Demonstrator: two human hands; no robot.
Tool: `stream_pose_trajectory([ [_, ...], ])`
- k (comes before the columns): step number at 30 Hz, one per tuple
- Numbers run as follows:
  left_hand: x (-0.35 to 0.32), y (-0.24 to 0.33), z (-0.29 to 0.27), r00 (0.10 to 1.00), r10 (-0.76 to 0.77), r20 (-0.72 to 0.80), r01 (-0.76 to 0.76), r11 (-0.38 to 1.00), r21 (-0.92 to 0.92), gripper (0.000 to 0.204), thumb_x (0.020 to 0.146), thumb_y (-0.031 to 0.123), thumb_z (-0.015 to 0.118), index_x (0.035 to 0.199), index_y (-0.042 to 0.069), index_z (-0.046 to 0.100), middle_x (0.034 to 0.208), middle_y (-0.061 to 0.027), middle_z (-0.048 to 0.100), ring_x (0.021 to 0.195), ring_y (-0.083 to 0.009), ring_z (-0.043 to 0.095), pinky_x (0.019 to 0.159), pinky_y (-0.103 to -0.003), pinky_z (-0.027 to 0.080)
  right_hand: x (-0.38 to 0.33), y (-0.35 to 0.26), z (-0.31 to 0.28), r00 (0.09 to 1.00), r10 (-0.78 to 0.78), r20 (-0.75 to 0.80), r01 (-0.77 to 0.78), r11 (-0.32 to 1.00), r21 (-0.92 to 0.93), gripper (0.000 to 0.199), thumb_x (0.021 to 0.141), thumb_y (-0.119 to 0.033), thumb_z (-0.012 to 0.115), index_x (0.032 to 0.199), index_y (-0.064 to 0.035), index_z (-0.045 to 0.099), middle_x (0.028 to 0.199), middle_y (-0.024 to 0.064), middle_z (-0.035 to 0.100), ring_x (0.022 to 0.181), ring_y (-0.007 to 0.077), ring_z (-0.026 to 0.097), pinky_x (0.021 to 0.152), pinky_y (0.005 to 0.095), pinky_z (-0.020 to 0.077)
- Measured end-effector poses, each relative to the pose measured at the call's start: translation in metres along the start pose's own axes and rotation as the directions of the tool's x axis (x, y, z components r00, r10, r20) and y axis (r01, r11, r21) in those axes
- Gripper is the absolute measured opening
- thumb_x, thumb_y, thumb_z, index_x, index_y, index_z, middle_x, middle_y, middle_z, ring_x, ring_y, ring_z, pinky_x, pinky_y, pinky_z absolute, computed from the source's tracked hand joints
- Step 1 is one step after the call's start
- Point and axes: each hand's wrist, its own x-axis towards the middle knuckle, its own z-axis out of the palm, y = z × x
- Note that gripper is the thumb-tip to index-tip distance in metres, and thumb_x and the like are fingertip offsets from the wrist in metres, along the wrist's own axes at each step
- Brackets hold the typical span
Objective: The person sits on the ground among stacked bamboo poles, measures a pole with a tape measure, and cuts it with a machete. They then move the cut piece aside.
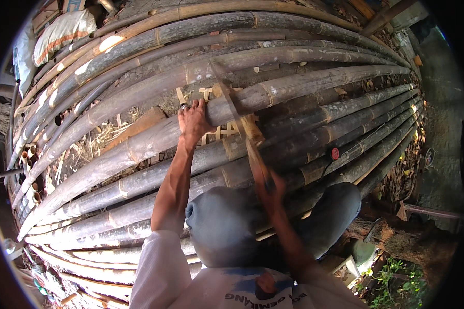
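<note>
A long, thick grey-brown bamboo pole [149, 140] runs across the middle of the head view, from the lower left to the upper right. My left hand [194, 121] rests on top of it, fingers stretched over its far side, pressing it from above. Just right of that hand, the blade of a hand saw [232, 104] lies across the pole. My right hand [269, 189], smeared by motion, is wrapped round the saw's handle on the near side. Whether the blade has cut into the bamboo cannot be made out. A short wooden piece [252, 130] sits under the pole beside the blade.
Several other bamboo poles [206, 30] lie side by side beyond and beneath. White sacks [64, 33] stand at the far left. A round red object [335, 153] is among the poles at right. Green plants [397, 278] grow at the lower right; my bent knees are close to the poles.
</note>
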Motion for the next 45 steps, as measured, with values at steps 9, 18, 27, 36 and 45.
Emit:
stream_pose_trajectory([
  [9,0.007,-0.030,-0.004,0.990,-0.010,0.137,0.012,1.000,-0.020,0.101,0.047,0.036,0.093,0.134,0.006,0.049,0.131,-0.0159,0.055,0.123,-0.0402,0.054,0.106,-0.058,0.041,-0.060,-0.028,-0.029,0.989,0.133,-0.067,-0.124,0.985,0.119,0.026,0.097,-0.019,0.066,0.108,0.0040,0.070,0.099,0.0120,0.073,0.092,0.0160,0.069,0.079,0.0302,0.0534],
  [18,0.007,-0.027,-0.014,0.976,-0.024,0.215,0.028,1.000,-0.014,0.105,0.047,0.041,0.091,0.137,0.009,0.048,0.135,-0.0140,0.056,0.124,-0.0403,0.054,0.104,-0.059,0.042,-0.039,-0.013,-0.010,0.992,0.114,-0.049,-0.096,0.958,0.271,0.032,0.095,-0.018,0.069,0.116,0.0062,0.067,0.097,0.0131,0.071,0.087,0.0175,0.067,0.079,0.0326,0.0545],
  [27,0.003,-0.017,-0.007,0.991,0.130,-0.002,-0.130,0.991,0.038,0.099,0.049,0.042,0.089,0.134,0.010,0.049,0.130,-0.0143,0.057,0.119,-0.0376,0.059,0.100,-0.057,0.044,0.045,0.000,0.031,0.955,0.286,0.080,-0.297,0.932,0.208,0.023,0.097,-0.023,0.067,0.097,-0.0001,0.069,0.072,0.0063,0.063,0.066,0.0092,0.057,0.060,0.0307,0.0494],
  [36,0.013,-0.013,-0.001,0.992,0.126,-0.021,-0.126,0.992,-0.012,0.096,0.049,0.043,0.089,0.130,0.009,0.050,0.118,-0.0156,0.062,0.112,-0.0387,0.061,0.097,-0.056,0.046,0.066,0.000,0.039,0.987,0.162,0.007,-0.161,0.984,-0.075,0.021,0.096,-0.020,0.068,0.103,0.0005,0.070,0.088,0.0051,0.067,0.076,0.0121,0.062,0.070,0.0286,0.0524],
  [45,0.009,-0.018,-0.010,0.991,-0.007,0.131,0.009,1.000,-0.010,0.103,0.045,0.046,0.091,0.134,0.008,0.053,0.140,-0.0189,0.053,0.130,-0.0398,0.051,0.106,-0.059,0.039,-0.025,0.018,0.009,0.964,0.267,0.007,-0.260,0.936,0.238,0.021,0.100,-0.019,0.061,0.098,0.0004,0.069,0.083,0.0022,0.067,0.076,0.0098,0.063,0.067,0.0273,0.0504],
])
